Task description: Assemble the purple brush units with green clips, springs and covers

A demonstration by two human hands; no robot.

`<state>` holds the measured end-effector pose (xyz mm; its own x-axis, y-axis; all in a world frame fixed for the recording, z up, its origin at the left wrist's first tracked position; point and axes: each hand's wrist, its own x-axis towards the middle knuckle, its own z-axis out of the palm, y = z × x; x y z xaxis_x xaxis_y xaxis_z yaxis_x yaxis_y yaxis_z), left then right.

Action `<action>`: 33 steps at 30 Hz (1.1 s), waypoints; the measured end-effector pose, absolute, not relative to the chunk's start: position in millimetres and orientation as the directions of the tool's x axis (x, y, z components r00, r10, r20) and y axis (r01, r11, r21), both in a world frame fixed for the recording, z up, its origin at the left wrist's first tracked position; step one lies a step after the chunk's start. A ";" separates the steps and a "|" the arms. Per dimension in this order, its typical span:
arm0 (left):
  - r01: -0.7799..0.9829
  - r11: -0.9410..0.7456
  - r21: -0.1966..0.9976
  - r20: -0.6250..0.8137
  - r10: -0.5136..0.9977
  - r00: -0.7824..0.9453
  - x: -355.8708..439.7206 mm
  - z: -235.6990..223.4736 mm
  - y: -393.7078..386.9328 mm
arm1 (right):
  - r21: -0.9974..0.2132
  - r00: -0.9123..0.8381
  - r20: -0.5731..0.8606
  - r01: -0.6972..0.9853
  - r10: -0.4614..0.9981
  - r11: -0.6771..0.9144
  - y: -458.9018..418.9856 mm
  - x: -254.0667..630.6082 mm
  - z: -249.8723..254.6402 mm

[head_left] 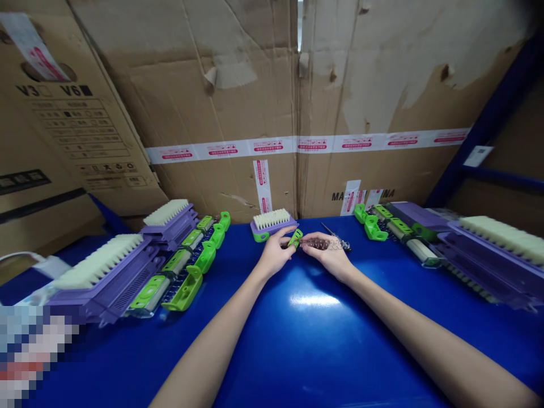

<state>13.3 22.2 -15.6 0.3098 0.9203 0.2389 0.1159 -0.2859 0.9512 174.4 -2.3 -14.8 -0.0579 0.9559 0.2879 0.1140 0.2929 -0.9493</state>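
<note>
Bare forearms reach in from the near edge of the head view over a blue table (272, 362), and both hands are closed on small parts near the far middle. The left hand (275, 255) pinches a green piece (295, 238); the right hand (331, 258), just beside it, grips a see-through coiled piece (335, 243), its fingertips close to the green one. Those two parts look separate, so joining between them, if any, seems incomplete; the fingers hide the exact contact.

Beyond the left hand stands a purple and green brush (272, 218), bristles up, which looks already put together. Behind the right hand lies a thin pointed tool (330, 229), with neither hand on it.

Along the left side, purple brush bodies (106, 283) with pale bristles sit beside a row of loose-looking green brackets (205, 256) and long pieces with green tops (148, 290). On the right are more purple brush parts (488, 258) and a few green clips (375, 229). Many parts thus appear unjoined, though how many remain to be handled cannot be told. Cardboard (212, 102) rises at the far side.
</note>
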 end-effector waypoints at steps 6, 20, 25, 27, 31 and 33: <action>0.104 -0.307 0.946 0.256 0.905 0.340 13.8 -13.7 22.4 | -0.912 -0.115 0.355 0.174 0.928 0.371 -3.4 173.5 -17.5; 0.058 -0.194 0.979 0.168 0.939 0.299 14.6 -14.9 23.3 | -0.921 -0.079 0.346 0.160 0.935 0.354 -3.8 171.1 -13.7; 0.042 -0.201 0.979 0.179 0.936 0.305 14.5 -13.8 23.2 | -0.928 -0.069 0.347 0.118 0.935 0.353 -2.1 169.9 -18.3; 0.046 -0.196 0.980 0.174 0.939 0.298 14.6 -13.5 23.0 | -0.926 -0.083 0.354 0.107 0.932 0.361 -0.6 169.8 -21.3; 0.055 -0.192 0.980 0.168 0.939 0.300 15.0 -13.2 22.4 | -0.887 -0.105 0.411 0.185 0.906 0.424 2.4 171.3 -25.6; 0.062 -0.191 0.980 0.163 0.938 0.307 15.0 -13.0 22.1 | -0.847 -0.106 0.456 0.255 0.884 0.467 2.9 172.4 -25.4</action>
